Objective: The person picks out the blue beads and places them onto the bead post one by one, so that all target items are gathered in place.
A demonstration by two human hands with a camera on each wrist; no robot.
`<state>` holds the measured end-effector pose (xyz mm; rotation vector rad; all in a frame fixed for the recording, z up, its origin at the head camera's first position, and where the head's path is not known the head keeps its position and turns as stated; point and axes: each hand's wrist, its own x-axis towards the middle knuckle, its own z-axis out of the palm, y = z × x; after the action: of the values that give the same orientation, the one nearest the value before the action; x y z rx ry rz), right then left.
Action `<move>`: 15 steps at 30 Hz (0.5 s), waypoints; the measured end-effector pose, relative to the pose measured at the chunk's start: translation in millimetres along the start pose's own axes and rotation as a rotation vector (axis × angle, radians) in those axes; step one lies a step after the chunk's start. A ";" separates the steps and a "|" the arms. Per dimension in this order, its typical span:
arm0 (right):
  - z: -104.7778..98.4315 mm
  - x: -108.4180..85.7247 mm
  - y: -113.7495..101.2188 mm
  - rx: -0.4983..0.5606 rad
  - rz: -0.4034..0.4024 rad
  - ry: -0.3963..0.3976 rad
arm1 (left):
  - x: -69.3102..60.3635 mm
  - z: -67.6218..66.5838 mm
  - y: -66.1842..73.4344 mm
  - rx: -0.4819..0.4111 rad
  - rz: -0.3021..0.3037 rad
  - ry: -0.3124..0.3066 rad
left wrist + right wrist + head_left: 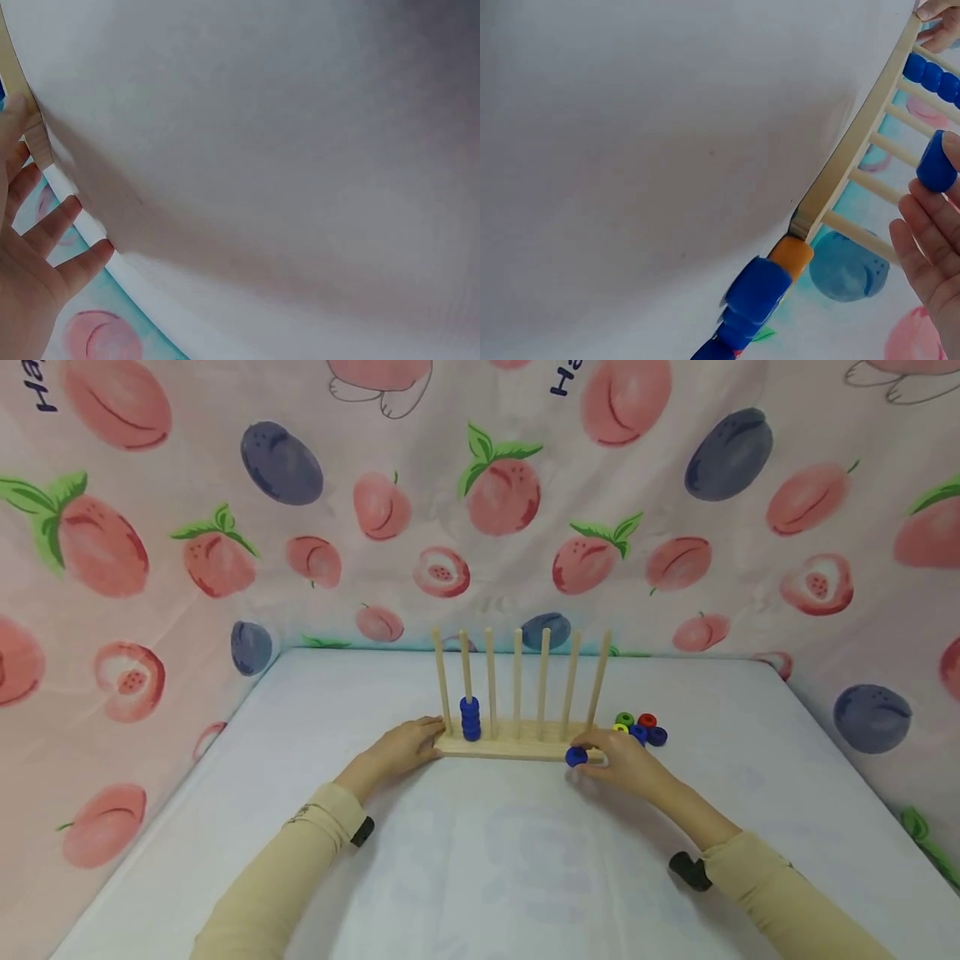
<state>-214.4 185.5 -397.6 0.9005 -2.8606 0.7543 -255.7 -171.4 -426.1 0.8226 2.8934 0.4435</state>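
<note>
A wooden base (510,748) with several upright pegs stands mid-table. Blue beads (470,720) are stacked on its second peg from the left; the other pegs hold none. My left hand (401,748) grips the base's left end, its thumb on the wood and its other fingers spread in the left wrist view. My right hand (626,762) pinches one blue bead (576,757) in front of the base's right end. In the right wrist view that bead (936,163) sits between thumb and fingertips, off the pegs.
Loose beads lie just right of the base: a green bead (624,719), a red bead (647,721), a yellow one partly hidden and some blue ones. Behind the white table (510,860) hangs a fruit-printed cloth (480,552).
</note>
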 end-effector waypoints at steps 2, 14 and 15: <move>0.4 0.6 -0.9 0.015 -0.002 0.022 | 0.6 0.7 0.7 0.003 -0.004 -0.004; 6.3 14.1 -11.7 0.060 -0.080 0.091 | 0.2 2.6 1.6 0.011 -0.037 -0.020; 7.6 15.1 -12.3 0.063 -0.089 0.095 | 0.0 3.5 1.2 0.013 -0.036 -0.022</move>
<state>-219.4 165.3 -396.1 0.9642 -2.7098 0.8576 -254.5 -169.6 -429.1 0.7705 2.8891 0.4095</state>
